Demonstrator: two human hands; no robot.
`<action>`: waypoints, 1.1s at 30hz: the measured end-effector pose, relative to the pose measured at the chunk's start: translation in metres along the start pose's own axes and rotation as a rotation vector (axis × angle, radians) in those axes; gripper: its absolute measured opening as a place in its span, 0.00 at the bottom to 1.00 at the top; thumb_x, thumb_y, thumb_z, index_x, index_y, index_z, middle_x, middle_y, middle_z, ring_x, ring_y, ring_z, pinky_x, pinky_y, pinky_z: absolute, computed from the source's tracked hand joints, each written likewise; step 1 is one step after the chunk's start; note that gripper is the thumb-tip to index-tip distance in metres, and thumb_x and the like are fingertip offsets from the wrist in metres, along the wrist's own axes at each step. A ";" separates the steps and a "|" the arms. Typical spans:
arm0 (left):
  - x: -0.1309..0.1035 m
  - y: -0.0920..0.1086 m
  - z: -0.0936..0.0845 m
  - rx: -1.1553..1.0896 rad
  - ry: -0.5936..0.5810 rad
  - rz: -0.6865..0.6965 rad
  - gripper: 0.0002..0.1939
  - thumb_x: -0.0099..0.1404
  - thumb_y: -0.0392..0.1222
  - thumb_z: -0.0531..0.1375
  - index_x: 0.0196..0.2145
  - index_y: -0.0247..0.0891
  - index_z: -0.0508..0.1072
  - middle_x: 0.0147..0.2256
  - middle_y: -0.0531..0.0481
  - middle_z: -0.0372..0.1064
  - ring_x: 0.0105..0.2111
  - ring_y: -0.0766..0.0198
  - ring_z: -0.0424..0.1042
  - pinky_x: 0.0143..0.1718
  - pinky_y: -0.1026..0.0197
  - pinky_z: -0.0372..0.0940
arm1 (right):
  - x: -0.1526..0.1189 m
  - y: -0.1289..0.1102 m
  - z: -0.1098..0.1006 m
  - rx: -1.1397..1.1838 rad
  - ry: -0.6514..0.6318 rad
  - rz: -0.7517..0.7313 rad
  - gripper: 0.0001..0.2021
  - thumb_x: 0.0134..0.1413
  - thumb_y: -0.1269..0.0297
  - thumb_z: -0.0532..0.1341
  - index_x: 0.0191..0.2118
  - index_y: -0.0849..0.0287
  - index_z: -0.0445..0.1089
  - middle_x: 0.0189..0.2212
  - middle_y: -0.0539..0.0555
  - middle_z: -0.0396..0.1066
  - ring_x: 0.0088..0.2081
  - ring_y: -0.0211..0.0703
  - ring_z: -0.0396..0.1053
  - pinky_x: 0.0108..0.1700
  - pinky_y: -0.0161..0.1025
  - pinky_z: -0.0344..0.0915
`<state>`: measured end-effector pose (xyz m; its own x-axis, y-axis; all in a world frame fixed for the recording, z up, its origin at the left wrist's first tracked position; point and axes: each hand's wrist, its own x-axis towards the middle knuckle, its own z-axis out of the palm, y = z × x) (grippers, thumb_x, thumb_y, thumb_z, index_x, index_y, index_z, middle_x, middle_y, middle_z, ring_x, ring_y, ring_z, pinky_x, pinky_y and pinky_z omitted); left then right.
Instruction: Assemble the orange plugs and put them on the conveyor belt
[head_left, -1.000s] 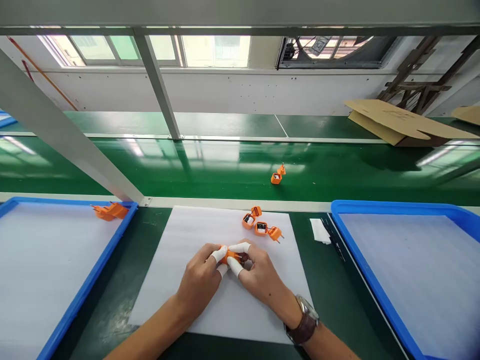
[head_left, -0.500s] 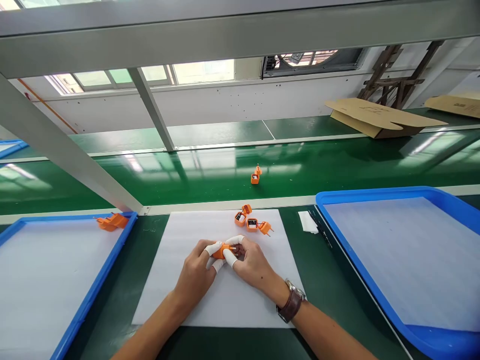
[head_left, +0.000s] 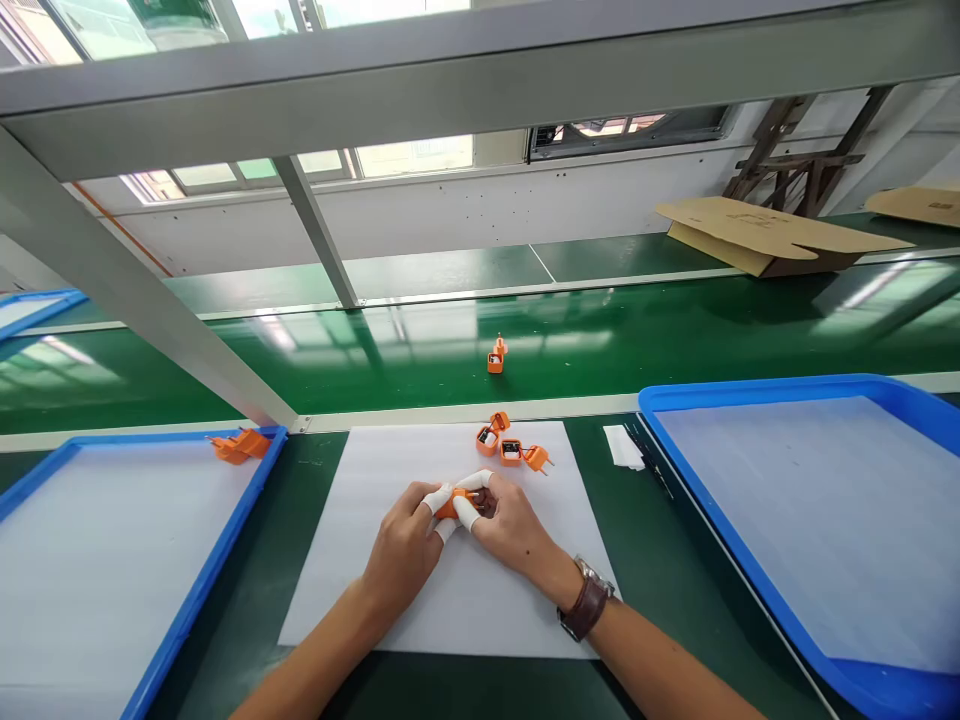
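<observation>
Over a white sheet (head_left: 360, 590), my left hand (head_left: 409, 540) and my right hand (head_left: 506, 520) pinch one orange plug piece (head_left: 454, 503) between them. White covers wrap several of my fingertips, and they hide part of the piece. Just beyond my hands, two opened orange plug housings lie on the sheet, one at the left (head_left: 487, 438) and one at the right (head_left: 511, 453) whose pronged part rests beside it. Another opened orange plug (head_left: 496, 360) sits on the shiny green strip farther back.
A blue tray (head_left: 202, 580) stands at left with orange pieces (head_left: 240, 446) in its far corner. Another blue tray (head_left: 720, 530) is at right, beside a white slip (head_left: 623, 447) and a black pen (head_left: 654, 462). Metal posts and a beam (head_left: 420, 90) cross overhead; cardboard (head_left: 772, 235) lies behind.
The whole view has shifted slightly. The orange plug on the green strip has moved a little left relative to the sheet. Both hands keep hold of the orange piece.
</observation>
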<state>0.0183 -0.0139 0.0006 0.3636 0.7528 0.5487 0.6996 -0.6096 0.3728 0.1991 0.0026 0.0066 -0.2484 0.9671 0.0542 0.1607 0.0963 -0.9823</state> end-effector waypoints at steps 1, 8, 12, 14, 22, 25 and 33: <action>-0.001 -0.001 0.001 -0.018 0.003 -0.014 0.19 0.65 0.27 0.59 0.52 0.41 0.67 0.43 0.46 0.70 0.41 0.60 0.74 0.39 0.59 0.74 | -0.001 0.001 0.000 0.012 -0.005 0.001 0.06 0.57 0.66 0.60 0.40 0.59 0.72 0.32 0.51 0.73 0.32 0.42 0.71 0.34 0.39 0.68; -0.006 -0.003 0.004 -0.081 0.004 -0.052 0.19 0.65 0.28 0.60 0.52 0.42 0.67 0.44 0.47 0.68 0.43 0.60 0.74 0.41 0.58 0.74 | -0.006 0.004 0.000 -0.086 0.027 -0.050 0.06 0.58 0.65 0.60 0.40 0.58 0.71 0.35 0.52 0.73 0.34 0.42 0.71 0.37 0.40 0.69; -0.006 0.000 0.006 -0.075 0.024 -0.035 0.16 0.65 0.27 0.58 0.48 0.42 0.68 0.44 0.47 0.68 0.42 0.61 0.74 0.40 0.59 0.74 | -0.005 0.006 0.000 -0.125 0.033 -0.088 0.04 0.57 0.66 0.60 0.38 0.58 0.71 0.32 0.51 0.71 0.30 0.39 0.67 0.32 0.38 0.65; -0.005 0.002 0.006 -0.072 0.038 -0.013 0.15 0.66 0.27 0.57 0.47 0.42 0.69 0.43 0.47 0.68 0.41 0.61 0.74 0.39 0.60 0.74 | -0.002 0.007 -0.002 -0.044 -0.023 -0.061 0.05 0.57 0.66 0.61 0.38 0.58 0.71 0.33 0.51 0.72 0.31 0.39 0.68 0.33 0.37 0.65; 0.000 -0.005 -0.003 -0.102 -0.043 -0.060 0.20 0.67 0.34 0.60 0.55 0.44 0.67 0.42 0.48 0.69 0.38 0.62 0.74 0.38 0.59 0.73 | 0.003 0.006 -0.004 0.077 -0.035 -0.010 0.12 0.63 0.56 0.59 0.41 0.60 0.73 0.31 0.52 0.74 0.32 0.41 0.70 0.34 0.38 0.68; 0.002 -0.006 -0.005 -0.141 -0.092 -0.145 0.22 0.68 0.36 0.60 0.58 0.46 0.67 0.41 0.48 0.70 0.36 0.63 0.73 0.37 0.60 0.73 | 0.001 0.005 -0.003 0.073 -0.007 -0.025 0.18 0.69 0.51 0.52 0.43 0.60 0.73 0.29 0.51 0.73 0.30 0.40 0.70 0.35 0.39 0.69; 0.016 -0.036 -0.092 -0.185 0.240 -0.479 0.22 0.62 0.48 0.66 0.53 0.43 0.74 0.45 0.47 0.73 0.39 0.61 0.75 0.47 0.55 0.73 | -0.006 0.011 -0.001 -0.103 -0.018 -0.075 0.21 0.70 0.49 0.50 0.52 0.59 0.70 0.31 0.53 0.73 0.33 0.46 0.72 0.40 0.44 0.69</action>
<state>-0.0574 -0.0023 0.0648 -0.1335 0.8915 0.4329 0.6249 -0.2633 0.7350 0.2035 -0.0023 -0.0039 -0.2803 0.9520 0.1232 0.2383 0.1933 -0.9518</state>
